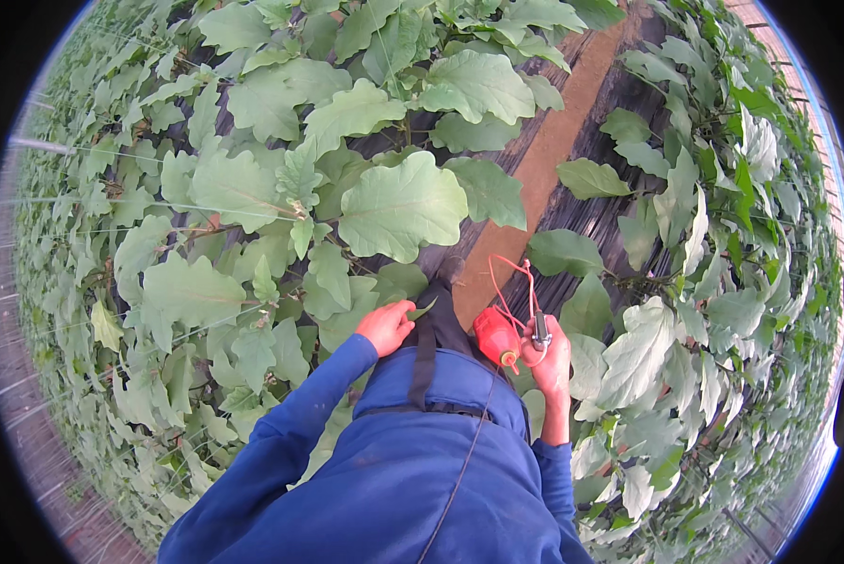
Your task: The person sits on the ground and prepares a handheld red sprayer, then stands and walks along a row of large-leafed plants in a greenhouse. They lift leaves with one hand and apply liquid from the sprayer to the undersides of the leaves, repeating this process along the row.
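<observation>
My right hand (550, 361) grips a small hand-held applicator (540, 331) with a dark and silvery body. Thin red tubing (498, 278) loops up and away from it. Just left of that hand is a red plastic bottle (491, 331), tilted, its yellowish collar and red nozzle towards me; how it is held up is hidden. My left hand (385, 328) is at thigh height among eggplant leaves. The tip of a green leaf (424, 310) sticks out past its thumb and fingertips, which close on it.
Eggplant plants (404, 208) crowd the left side, with thin strings (203, 206) running across them. Another leafy row (640, 345) borders the right. Between them runs a bare soil strip (563, 134) edged by black plastic film (623, 166). A thin cord (464, 462) hangs down my blue top.
</observation>
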Motion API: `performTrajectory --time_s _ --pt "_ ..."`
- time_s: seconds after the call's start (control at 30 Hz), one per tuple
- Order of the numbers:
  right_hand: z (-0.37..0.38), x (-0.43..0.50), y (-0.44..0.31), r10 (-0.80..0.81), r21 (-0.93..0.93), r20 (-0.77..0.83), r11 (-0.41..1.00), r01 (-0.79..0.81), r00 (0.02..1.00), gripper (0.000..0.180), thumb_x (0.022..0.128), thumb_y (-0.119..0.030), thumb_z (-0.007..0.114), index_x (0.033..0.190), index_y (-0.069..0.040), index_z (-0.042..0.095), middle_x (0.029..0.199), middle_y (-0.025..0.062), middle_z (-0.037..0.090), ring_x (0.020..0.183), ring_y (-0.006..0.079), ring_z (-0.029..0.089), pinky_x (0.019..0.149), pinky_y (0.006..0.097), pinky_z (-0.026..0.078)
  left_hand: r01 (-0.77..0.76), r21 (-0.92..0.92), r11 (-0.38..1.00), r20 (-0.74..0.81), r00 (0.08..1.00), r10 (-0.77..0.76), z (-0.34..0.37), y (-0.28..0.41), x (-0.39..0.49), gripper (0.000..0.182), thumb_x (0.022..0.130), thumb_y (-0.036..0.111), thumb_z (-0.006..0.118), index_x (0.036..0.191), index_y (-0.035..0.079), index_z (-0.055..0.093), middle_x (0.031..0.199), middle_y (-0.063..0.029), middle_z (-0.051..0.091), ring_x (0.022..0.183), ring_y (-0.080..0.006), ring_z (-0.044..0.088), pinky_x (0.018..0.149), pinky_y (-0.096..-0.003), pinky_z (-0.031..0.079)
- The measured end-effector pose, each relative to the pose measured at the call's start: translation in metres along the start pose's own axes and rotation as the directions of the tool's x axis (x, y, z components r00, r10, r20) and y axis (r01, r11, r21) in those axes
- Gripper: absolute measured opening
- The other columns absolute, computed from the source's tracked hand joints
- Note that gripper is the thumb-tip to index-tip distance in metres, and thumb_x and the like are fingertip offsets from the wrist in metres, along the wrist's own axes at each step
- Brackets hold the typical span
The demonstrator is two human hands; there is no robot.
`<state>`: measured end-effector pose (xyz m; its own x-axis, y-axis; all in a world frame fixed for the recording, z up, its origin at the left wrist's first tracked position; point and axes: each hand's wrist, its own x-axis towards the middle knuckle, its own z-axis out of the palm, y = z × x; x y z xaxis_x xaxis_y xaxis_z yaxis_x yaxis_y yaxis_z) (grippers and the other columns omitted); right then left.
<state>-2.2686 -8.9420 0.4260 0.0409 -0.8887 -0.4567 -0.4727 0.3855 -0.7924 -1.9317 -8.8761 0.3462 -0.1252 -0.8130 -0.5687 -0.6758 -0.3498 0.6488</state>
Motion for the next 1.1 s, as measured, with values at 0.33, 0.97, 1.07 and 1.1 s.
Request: performTrajectory --time_s 0.33,0.97,1.07,1.1 --pt "-0.021 0.090 -0.061 0.015 -0.038 0.076 0.999 -0.012 0.997 0.026 0.082 -0.005 0.066 0.107 -0.003 0.065 0.090 0.0031 0.067 0.079 0.0121 0.062 0.075 0.0311 0.054 0.055 0.031 0.998 0.032 0.998 -0.056 -0.055 0.019 0.066 0.032 0.097 0.024 0.069 0.124 0.007 0.066 0.104 -0.0140 0.074 0.099 -0.0356 0.071 0.086 -0.0486 0.055" --pt "-0.141 0.318 -0.103 -0.112 -0.105 0.183 0.986 0.132 0.977 0.031 0.078 -0.005 0.068 0.109 0.000 0.064 0.081 0.0120 0.066 0.073 0.0237 0.065 0.072 0.0383 0.054 0.076 -0.020 0.997 -0.038 0.996 -0.076 -0.068 0.161 0.245 0.030 0.097 0.024 0.070 0.121 0.008 0.067 0.102 -0.0134 0.074 0.097 -0.0350 0.072 0.087 -0.0470 0.057" --pt "-0.170 0.350 -0.118 -0.116 -0.086 0.193 0.987 0.135 0.974 0.033 0.078 -0.005 0.068 0.111 0.000 0.064 0.080 0.0119 0.064 0.073 0.0229 0.065 0.072 0.0389 0.054 0.056 -0.044 0.997 -0.063 0.996 -0.059 -0.078 0.194 0.279 0.029 0.097 0.024 0.070 0.121 0.007 0.067 0.101 -0.0131 0.074 0.096 -0.0346 0.071 0.086 -0.0468 0.056" --pt "-0.179 0.359 -0.122 -0.091 -0.088 0.200 0.990 0.111 0.976 0.034 0.078 -0.005 0.068 0.111 0.000 0.064 0.080 0.0120 0.064 0.073 0.0227 0.065 0.072 0.0390 0.054 0.056 -0.066 0.996 -0.067 0.996 -0.061 -0.081 0.203 0.288 0.029 0.097 0.023 0.070 0.121 0.007 0.067 0.101 -0.0130 0.074 0.096 -0.0345 0.071 0.086 -0.0468 0.056"
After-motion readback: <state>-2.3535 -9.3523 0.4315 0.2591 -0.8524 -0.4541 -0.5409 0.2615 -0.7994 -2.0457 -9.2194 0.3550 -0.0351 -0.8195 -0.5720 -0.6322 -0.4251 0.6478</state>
